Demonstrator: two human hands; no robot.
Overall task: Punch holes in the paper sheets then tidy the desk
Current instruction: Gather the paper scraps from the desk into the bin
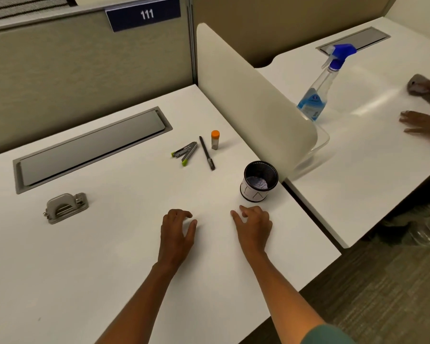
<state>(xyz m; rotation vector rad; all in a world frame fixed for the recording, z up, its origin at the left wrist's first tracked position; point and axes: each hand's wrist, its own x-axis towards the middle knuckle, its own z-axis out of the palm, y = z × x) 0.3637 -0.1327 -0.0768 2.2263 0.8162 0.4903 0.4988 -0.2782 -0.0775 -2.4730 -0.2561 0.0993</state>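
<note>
A grey metal hole punch (66, 207) sits at the left of the white desk (109, 244). Further back lie a stapler with green tips (185, 152), a black pen (207, 152) and an upright glue stick with an orange cap (215, 139). A black mesh cup (258, 181) with a white paper band stands by the divider; paper bits lie inside it. My left hand (176, 232) rests on the desk with fingers loosely curled, holding nothing. My right hand (253, 224) rests just in front of the cup, fingertips on the desk, empty. No paper sheets show.
A cream divider (246, 95) separates this desk from the neighbouring one, where a spray bottle with a blue trigger (318, 88) stands. Another person's hands (422, 120) wipe that desk with a cloth (417, 88). A grey cable hatch (90, 147) lies at the back.
</note>
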